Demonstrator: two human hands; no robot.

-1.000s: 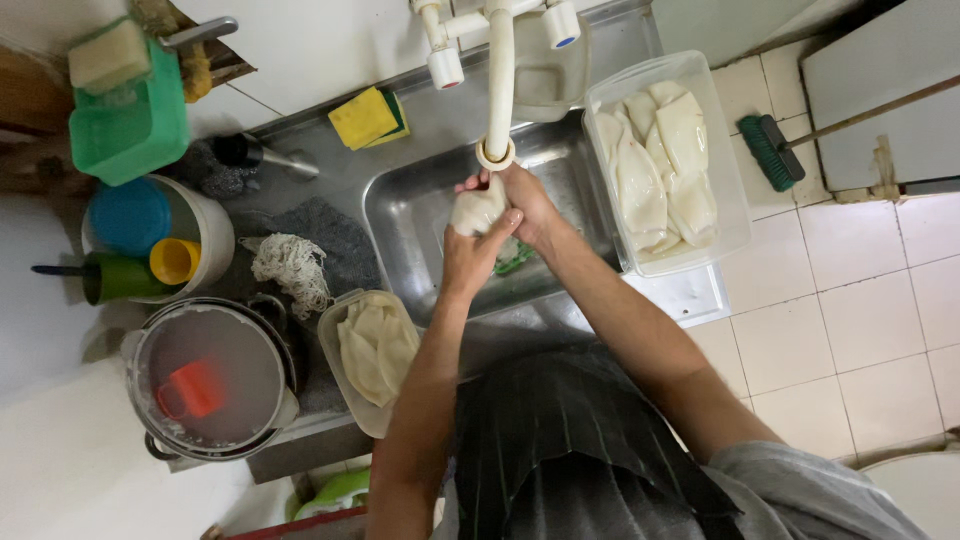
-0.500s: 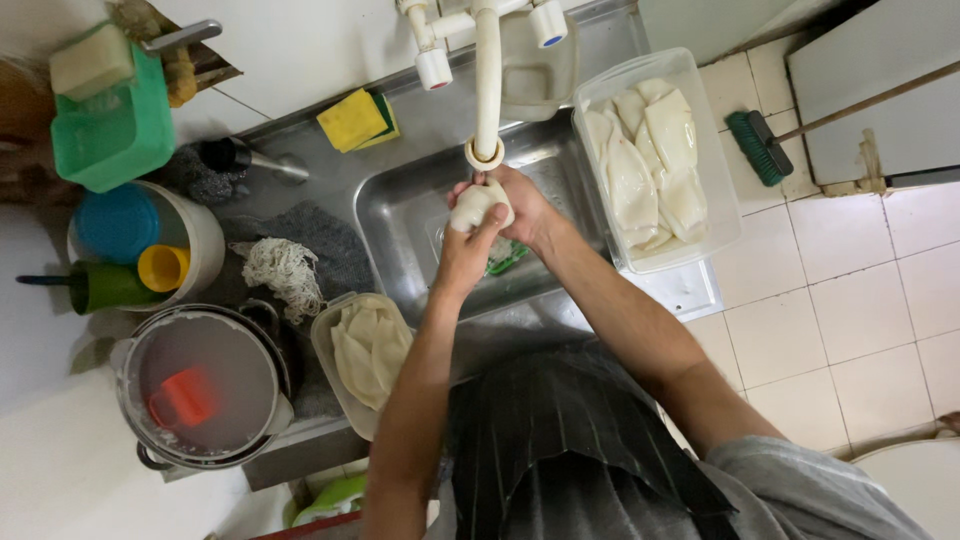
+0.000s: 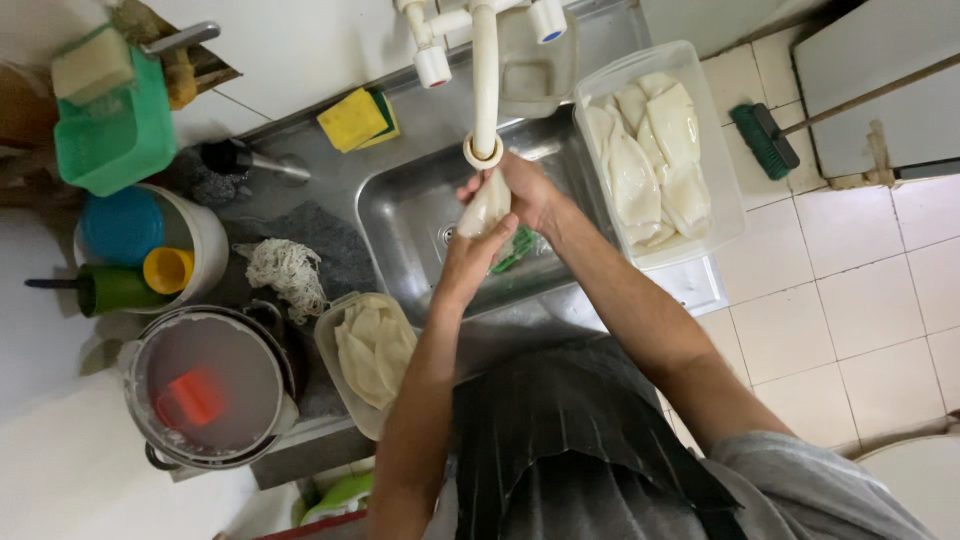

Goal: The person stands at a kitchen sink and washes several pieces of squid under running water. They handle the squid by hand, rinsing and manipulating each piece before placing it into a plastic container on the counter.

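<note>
Both hands are holding a pale, limp squid tube (image 3: 486, 208) under the white tap spout (image 3: 484, 90), centre frame.
The left hand (image 3: 470, 255) and right hand (image 3: 528, 190) are closing around it; keeping it over the steel sink (image 3: 405, 215) looks wise.

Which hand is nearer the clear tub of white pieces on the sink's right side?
The right hand. It holds the white piece under the tap, on the side towards the tub. The left hand grips the same piece from below, farther from the tub.
</note>
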